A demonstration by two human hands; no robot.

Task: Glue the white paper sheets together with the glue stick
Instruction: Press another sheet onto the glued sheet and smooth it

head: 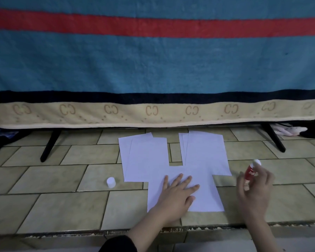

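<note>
Plain white paper all over the tiled floor here, no print or marks visible on any of it. Nearest sheet flat on the tiles, pinned by the left hand with fingers spread straight and palm down, so pressing rather than gripping. Just beyond that sheet on the left, a loose stack of white sheets, edges fanned a bit; beyond it on the right, a second fanned stack, both overlapped by the near sheet's far corners. Right of the near sheet, held off the floor: the glue stick, red body with some white lettering too blurry to read, white end pointing up and away. Right hand curled round its lower part, fingers and thumb wrapped on the tube. Left of the near sheet, well apart from the stick, a small white cap standing upright on a tile. Behind the stacks, a blue striped blanket hanging over black legs.
</note>
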